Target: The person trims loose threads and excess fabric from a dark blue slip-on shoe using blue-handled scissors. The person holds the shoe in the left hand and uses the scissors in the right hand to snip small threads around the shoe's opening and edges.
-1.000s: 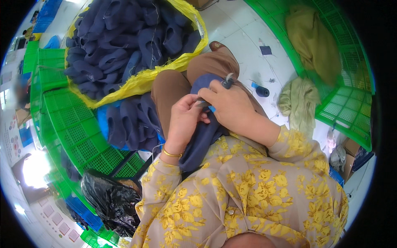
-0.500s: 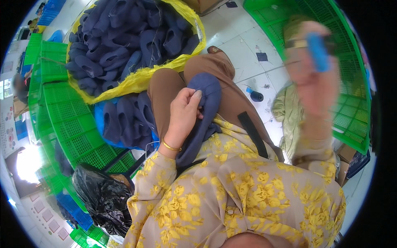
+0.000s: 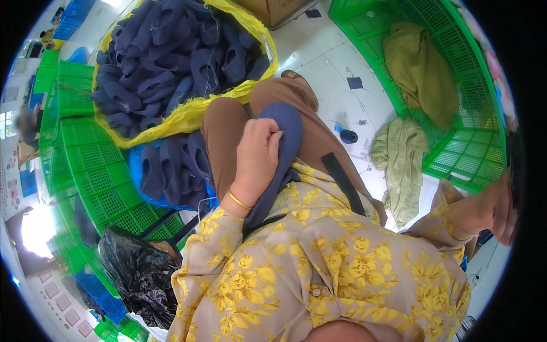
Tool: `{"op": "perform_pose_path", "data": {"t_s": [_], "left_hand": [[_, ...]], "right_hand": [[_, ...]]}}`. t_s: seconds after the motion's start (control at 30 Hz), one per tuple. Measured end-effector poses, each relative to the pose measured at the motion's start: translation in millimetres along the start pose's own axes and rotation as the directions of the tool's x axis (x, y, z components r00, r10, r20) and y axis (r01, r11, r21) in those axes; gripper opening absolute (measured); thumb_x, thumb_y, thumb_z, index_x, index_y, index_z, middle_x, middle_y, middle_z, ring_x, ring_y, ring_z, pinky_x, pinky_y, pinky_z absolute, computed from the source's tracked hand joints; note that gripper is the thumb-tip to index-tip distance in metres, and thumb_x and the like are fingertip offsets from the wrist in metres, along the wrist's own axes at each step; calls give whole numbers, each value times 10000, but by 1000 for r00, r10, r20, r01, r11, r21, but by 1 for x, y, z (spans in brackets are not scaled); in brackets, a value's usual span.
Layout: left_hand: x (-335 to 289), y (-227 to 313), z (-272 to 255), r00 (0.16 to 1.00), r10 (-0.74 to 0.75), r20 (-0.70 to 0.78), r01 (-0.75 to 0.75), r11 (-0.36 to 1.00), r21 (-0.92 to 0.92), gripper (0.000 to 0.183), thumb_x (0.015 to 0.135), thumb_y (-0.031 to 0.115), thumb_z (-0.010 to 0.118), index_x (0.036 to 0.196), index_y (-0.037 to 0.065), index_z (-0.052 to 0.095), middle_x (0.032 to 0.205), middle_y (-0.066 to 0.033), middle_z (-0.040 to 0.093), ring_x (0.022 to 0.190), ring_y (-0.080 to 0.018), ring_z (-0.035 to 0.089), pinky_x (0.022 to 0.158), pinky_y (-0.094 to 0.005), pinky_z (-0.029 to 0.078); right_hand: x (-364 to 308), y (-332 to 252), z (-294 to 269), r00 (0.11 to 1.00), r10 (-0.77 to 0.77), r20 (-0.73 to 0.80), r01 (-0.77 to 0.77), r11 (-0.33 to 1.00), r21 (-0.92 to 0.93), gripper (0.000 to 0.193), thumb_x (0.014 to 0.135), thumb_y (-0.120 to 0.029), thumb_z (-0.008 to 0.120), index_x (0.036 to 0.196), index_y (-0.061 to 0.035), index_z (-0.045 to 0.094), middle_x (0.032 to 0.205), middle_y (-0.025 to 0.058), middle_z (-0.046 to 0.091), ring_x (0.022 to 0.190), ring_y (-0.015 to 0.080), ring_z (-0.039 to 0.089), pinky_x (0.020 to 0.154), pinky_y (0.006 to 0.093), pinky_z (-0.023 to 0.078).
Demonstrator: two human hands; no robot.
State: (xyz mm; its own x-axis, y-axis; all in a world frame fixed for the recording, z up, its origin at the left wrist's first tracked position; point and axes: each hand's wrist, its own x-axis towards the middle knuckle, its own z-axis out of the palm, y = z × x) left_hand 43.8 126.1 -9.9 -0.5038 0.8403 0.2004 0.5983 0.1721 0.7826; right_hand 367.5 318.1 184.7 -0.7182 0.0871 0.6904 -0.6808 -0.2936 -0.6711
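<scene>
A navy slip-on shoe [image 3: 289, 122] lies across my lap with its smooth rounded end toward my knees. My left hand [image 3: 257, 157], wearing a gold bangle, is closed on it, thumb and fingers pinching its side. Far out at the right rim of the picture is my right hand [image 3: 494, 212], its fingers bent and pressed together. Whatever those fingers hold, if anything, is hidden by the hand and the dark picture edge. A black strap [image 3: 345, 183] rests on my right thigh.
Many navy shoes fill a yellow sack [image 3: 185, 109] at the front left; more sit in a blue bag [image 3: 135, 171]. Green crates [image 3: 94, 171] stack at left beside a black plastic bag [image 3: 134, 268]. At right, a green crate [image 3: 364, 43], crumpled cloth [image 3: 401, 165] and a thread spool [image 3: 348, 135].
My right hand, raised with a blurred blue object over the right crate, has dropped to the right rim, and that object no longer shows in it. The left hand still holds the shoe.
</scene>
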Motion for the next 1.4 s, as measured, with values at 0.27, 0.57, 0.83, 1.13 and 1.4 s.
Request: {"op": "perform_pose_path", "data": {"t_s": [0.27, 0.57, 0.83, 1.13, 1.4], "left_hand": [[12, 23, -23, 930, -152, 334, 127, 987, 95, 154, 813, 124, 688, 773, -13, 631, 798, -145, 600, 703, -269, 583, 649, -327, 474], [18, 11, -56, 755, -323, 571, 541, 799, -263, 42, 913, 50, 608, 914, 10, 620, 981, -11, 647, 903, -72, 561, 799, -235, 463], [20, 13, -71, 695, -293, 656, 648, 650, -397, 30, 960, 65, 559, 973, 49, 580, 1076, -24, 621, 1023, -104, 563, 893, -245, 453], [14, -5, -51, 684, -320, 655, 709, 502, -496, 58, 985, 121, 556, 1012, 70, 561, 1122, -64, 631, 1011, -131, 585, 880, -270, 467], [8, -18, -63, 671, -261, 694, 740, 180, -648, 91, 979, 119, 560, 1046, 58, 553, 1214, -217, 596, 1136, -291, 584, 1000, -395, 462]], "right_hand": [[3, 17, 9, 770, 5, 638, -135, 979, 155, 255, 968, -2, 493, 1187, 65, 604, 1206, 172, 613, 1118, 249, 623, 1022, 277, 480], [39, 156, 5, 877, 438, -196, -480, 795, -370, 132, 922, -103, 556, 935, 3, 633, 936, 113, 666, 861, 240, 639, 745, 329, 511], [11, 274, -17, 771, 492, -405, -603, 357, -714, 316, 769, 25, 569, 1039, -122, 639, 848, 102, 574, 824, 332, 598, 713, 405, 471], [10, 292, -18, 751, 287, -594, -620, 614, -487, 117, 887, -60, 607, 997, -61, 648, 873, 67, 638, 672, 187, 573, 609, 281, 451], [-89, 283, -111, 34, 663, -747, -69, 748, 660, 178, 1011, -135, 435, 1149, -80, 535, 659, -32, 417, 473, 52, 314, 442, 211, 256]]}}
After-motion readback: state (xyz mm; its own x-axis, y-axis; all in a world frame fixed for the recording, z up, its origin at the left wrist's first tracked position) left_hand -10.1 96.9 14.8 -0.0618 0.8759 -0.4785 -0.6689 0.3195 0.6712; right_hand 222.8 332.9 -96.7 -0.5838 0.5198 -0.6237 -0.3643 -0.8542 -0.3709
